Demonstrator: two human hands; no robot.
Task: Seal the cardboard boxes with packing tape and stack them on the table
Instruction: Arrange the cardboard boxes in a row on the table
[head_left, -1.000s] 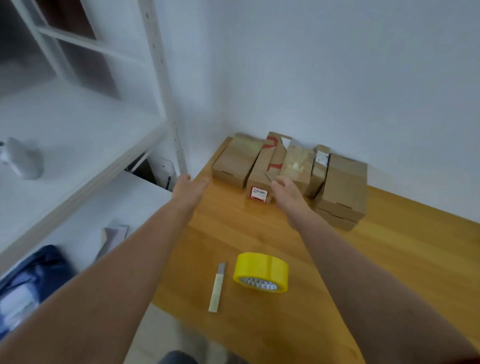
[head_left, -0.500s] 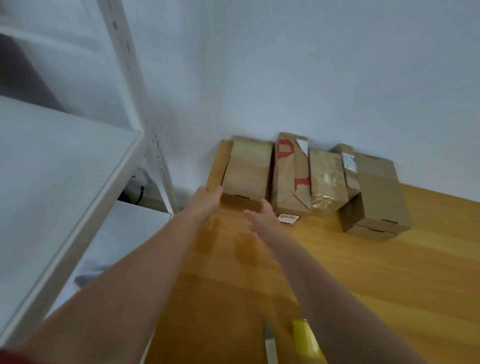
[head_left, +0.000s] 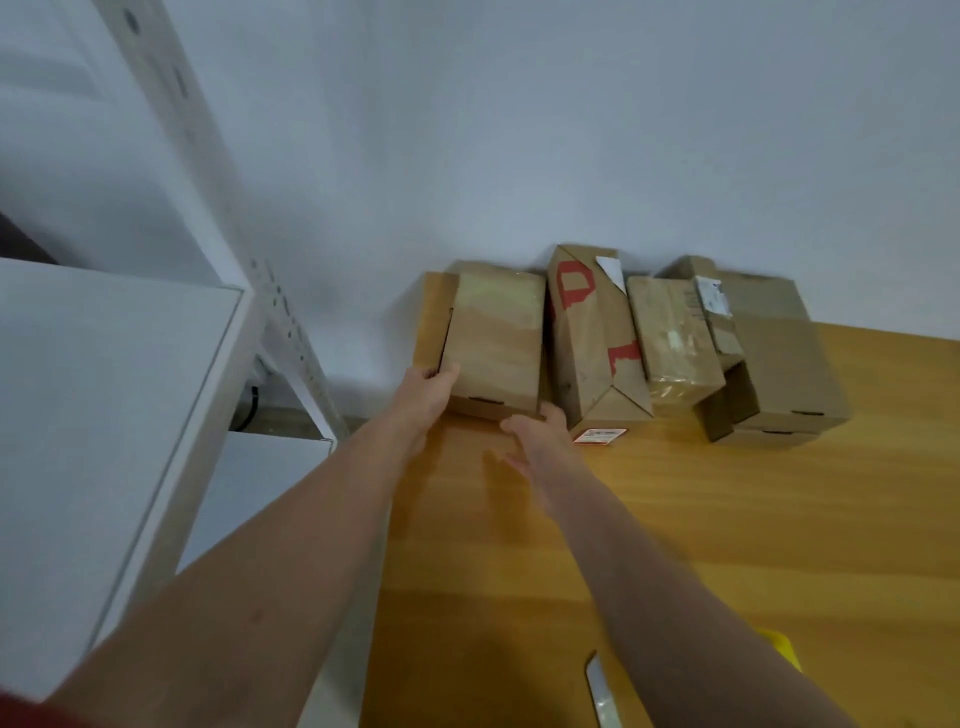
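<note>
Left fingers gripping leftmost box, right fingers, grip unclear, wooden table, white wall

Storeroom: metal shelving, cardboard boxes

Quick count. 6 cardboard boxes along the wall, best I can tell: leftmost box, red-printed box, tape-wrapped box, narrow box, big box, and 1 flatter box under it. That right bunch overlaps, so the 6 is a bit shaky. 2 hands: left hand, right hand. 1 wooden table. 1 yellow tape roll, only a sliver showing. 1 utility knife. 1 white shelf unit. 2 white labels: torn label, printed label. 1 red-and-white sticker.
</note>
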